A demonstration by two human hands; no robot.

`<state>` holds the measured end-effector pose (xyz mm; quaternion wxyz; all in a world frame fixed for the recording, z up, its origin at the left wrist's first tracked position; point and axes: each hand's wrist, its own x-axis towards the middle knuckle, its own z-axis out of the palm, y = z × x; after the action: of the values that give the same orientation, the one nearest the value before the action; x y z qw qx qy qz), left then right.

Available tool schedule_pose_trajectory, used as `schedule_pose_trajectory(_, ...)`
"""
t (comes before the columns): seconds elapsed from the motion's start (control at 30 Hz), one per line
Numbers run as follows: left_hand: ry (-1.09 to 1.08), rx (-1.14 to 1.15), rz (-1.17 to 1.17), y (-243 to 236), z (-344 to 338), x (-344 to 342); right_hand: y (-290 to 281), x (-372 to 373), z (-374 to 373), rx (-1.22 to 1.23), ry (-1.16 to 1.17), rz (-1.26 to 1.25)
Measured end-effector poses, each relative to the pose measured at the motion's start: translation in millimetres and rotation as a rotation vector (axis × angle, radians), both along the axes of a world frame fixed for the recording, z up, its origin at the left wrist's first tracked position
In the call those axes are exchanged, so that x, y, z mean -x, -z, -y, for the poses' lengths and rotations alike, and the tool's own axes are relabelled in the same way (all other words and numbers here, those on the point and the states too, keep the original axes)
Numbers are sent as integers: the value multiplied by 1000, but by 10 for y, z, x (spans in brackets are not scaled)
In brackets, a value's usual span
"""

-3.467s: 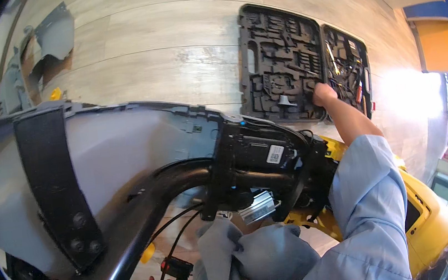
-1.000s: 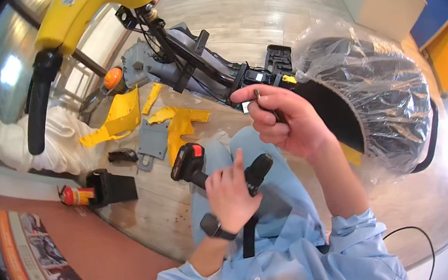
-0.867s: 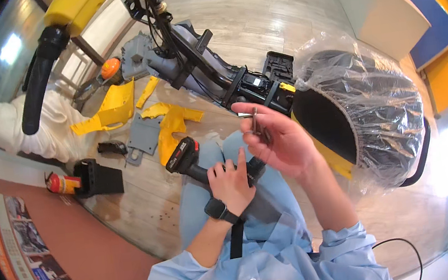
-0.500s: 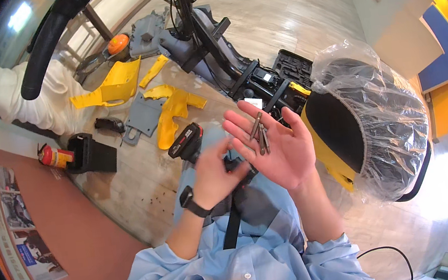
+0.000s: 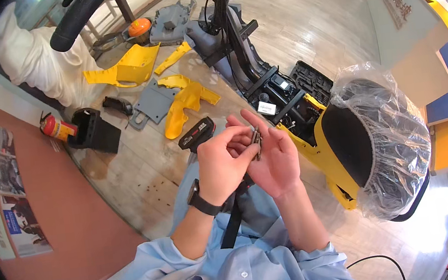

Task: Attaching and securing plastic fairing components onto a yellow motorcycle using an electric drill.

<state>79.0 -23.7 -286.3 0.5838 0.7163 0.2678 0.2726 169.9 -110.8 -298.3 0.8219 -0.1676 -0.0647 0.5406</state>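
My left hand (image 5: pixel 221 165) reaches over to my right palm with thumb and fingertips closed on one of several small metal bits (image 5: pixel 255 143). My right hand (image 5: pixel 280 164) is turned palm up, fingers loosely extended, and cradles the bits. Behind and below both hands, a black cordless drill (image 5: pixel 196 135) rests on my lap, its middle hidden by my hands. A dark watch (image 5: pixel 201 201) is on my left wrist.
A partly stripped scooter (image 5: pixel 279 91) has a black seat in clear plastic (image 5: pixel 382 154). Yellow panels (image 5: pixel 188 102) and a grey plate (image 5: pixel 155 103) lie leftward, near a fire extinguisher (image 5: pixel 57 127) and black bin (image 5: pixel 100 135). A tool case (image 5: pixel 312 81) is behind the scooter.
My left hand has risen from the drill to the bits in my right palm. The view has shifted, with the surroundings appearing farther right and the handlebar higher.
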Motion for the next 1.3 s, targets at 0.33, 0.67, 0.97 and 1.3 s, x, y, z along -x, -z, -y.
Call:
schedule_pose_trajectory(0.33, 166, 524, 428, 224, -119, 197, 107, 33, 49, 225, 137, 37)
schedule_pose_trajectory(0.67, 125, 891, 643, 286, 8, 350, 62, 249, 136, 174, 384, 569)
schedule_pose_trajectory(0.97, 134, 172, 713, 375, 56, 235, 187, 367, 168, 47, 504, 986)
schedule_pose_trajectory(1.3, 88, -383, 567, 217, -41, 326, 172, 308, 250, 18, 410, 1044)
